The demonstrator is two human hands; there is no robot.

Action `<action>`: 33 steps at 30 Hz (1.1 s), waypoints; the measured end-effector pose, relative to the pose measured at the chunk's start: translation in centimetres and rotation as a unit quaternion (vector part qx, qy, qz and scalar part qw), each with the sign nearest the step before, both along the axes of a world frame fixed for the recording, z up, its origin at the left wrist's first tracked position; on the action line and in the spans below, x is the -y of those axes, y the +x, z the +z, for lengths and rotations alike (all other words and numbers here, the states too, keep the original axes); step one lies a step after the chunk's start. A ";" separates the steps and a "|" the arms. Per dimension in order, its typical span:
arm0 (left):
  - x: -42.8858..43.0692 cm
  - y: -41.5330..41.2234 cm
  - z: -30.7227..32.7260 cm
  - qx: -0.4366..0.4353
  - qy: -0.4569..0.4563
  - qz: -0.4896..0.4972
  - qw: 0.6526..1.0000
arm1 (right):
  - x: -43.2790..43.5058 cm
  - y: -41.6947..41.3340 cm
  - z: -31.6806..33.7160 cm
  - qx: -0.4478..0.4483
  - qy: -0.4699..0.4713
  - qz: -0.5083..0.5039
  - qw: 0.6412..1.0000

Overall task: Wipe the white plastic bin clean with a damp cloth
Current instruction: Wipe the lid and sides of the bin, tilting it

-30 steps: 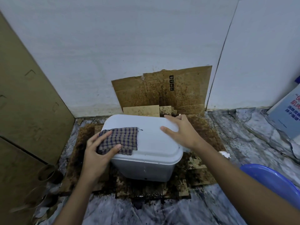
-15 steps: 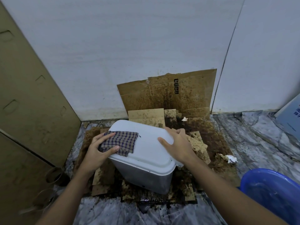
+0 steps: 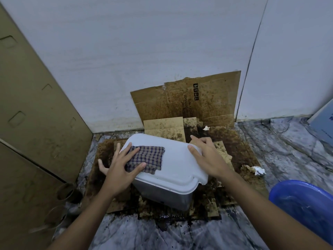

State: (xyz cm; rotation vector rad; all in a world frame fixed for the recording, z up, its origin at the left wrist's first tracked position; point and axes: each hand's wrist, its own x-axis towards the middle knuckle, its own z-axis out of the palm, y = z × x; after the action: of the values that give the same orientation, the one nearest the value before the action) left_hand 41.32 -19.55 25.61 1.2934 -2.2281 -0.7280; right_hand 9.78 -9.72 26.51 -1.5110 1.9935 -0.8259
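Stained cardboard (image 3: pixel 189 103) covered the marble floor (image 3: pixel 288 150) in a white-walled corner, likely laid there to catch the grime. My left fingers (image 3: pixel 134 152) lay spread and flat on the checked cloth (image 3: pixel 149 157), my left hand (image 3: pixel 119 170) pressing it to the lid at nine o'clock, ready to rub. My right fingers (image 3: pixel 194 152) curled over the far edge at three o'clock, my right hand (image 3: pixel 209 157) bracing the white bin (image 3: pixel 173 170), which sat dead centre. At five o'clock a blue basin (image 3: pixel 304 201) waited, presumably for rinsing.
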 end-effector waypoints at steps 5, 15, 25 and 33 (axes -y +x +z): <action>-1.8 -3.9 0.2 0.053 -0.032 -0.017 0.998 | -1.1 -0.7 1.8 -0.006 -0.059 0.006 0.998; -5.8 -11.4 1.2 0.121 -0.061 -0.061 0.989 | -3.2 -0.1 2.9 -0.101 -0.107 0.074 0.986; -3.6 -9.8 2.5 0.015 -0.041 0.024 0.999 | -2.2 3.1 1.6 -0.180 -0.122 0.137 0.966; -0.6 -9.5 1.3 0.121 0.012 0.022 0.992 | -2.5 4.6 -0.3 -0.242 -0.051 0.094 0.964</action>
State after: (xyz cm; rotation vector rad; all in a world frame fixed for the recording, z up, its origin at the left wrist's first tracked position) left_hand 31.81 -18.93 26.89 1.5086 -2.3766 -0.6100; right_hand 14.42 -7.27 26.17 -2.0856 2.1111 -0.5193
